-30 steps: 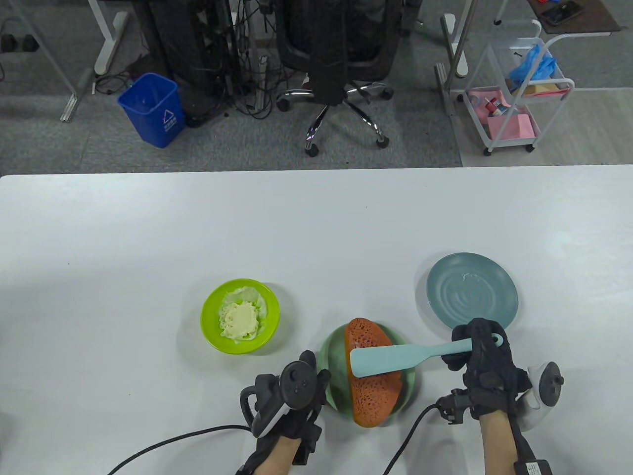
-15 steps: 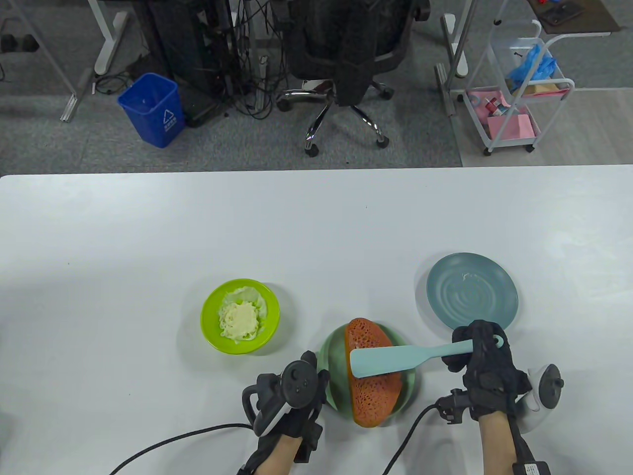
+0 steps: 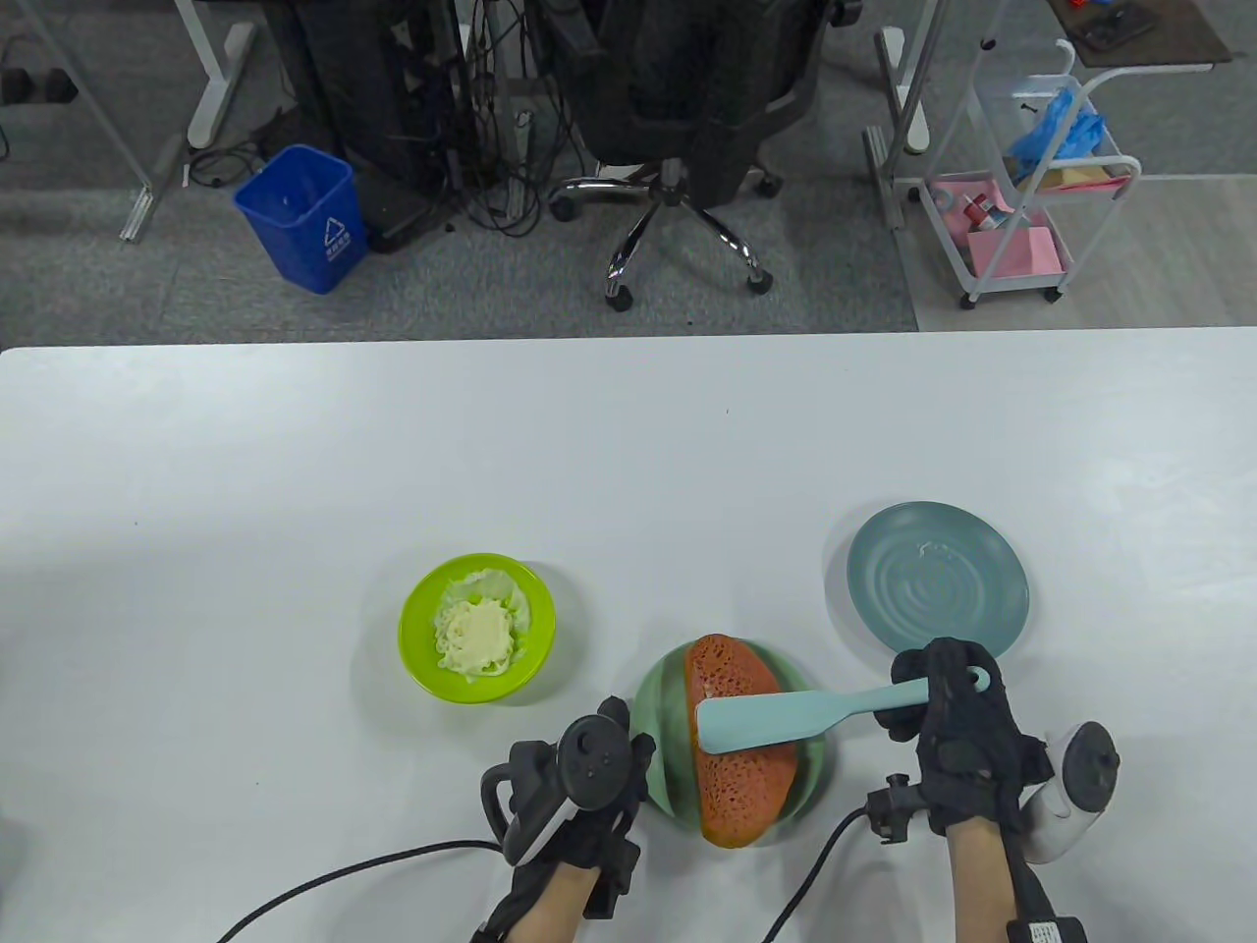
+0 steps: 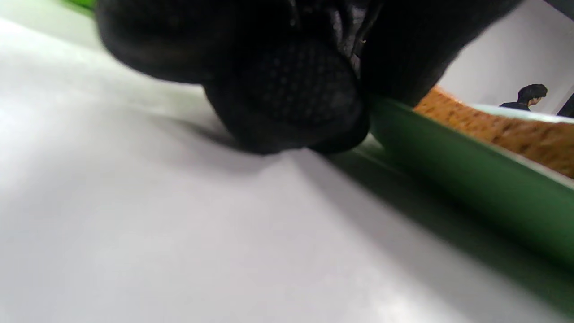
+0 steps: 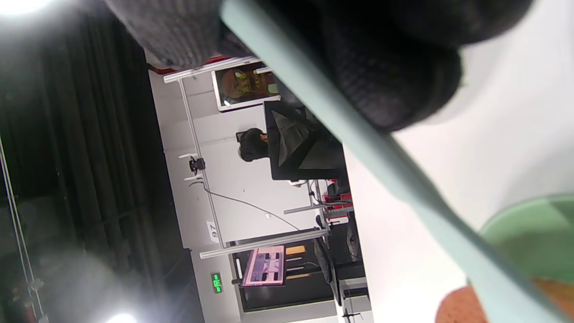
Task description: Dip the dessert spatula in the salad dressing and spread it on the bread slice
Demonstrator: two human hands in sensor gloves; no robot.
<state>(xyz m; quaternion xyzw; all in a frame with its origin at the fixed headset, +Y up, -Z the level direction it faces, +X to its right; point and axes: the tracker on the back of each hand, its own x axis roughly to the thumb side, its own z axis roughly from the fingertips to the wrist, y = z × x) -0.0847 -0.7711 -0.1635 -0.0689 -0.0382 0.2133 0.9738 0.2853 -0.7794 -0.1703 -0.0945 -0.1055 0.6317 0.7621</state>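
Note:
An orange-brown bread slice (image 3: pixel 738 766) lies on a pale green plate (image 3: pixel 660 702) near the table's front edge. My right hand (image 3: pixel 945 709) grips the handle of a light blue dessert spatula (image 3: pixel 786 715); its blade lies flat across the bread. In the right wrist view the handle (image 5: pixel 358 148) runs out from under my fingers towards the plate (image 5: pixel 529 233). My left hand (image 3: pixel 599 776) rests on the table and touches the plate's left rim (image 4: pixel 448 157). A lime green bowl (image 3: pixel 417 643) to the left holds pale yellow dressing (image 3: pixel 477 637).
An empty grey-blue plate (image 3: pixel 938 578) lies right behind my right hand. Glove cables trail off the table's front edge. The table's far half is bare white surface.
My right hand has shifted slightly, and the spatula blade has slid a little over the bread. My left hand has not moved.

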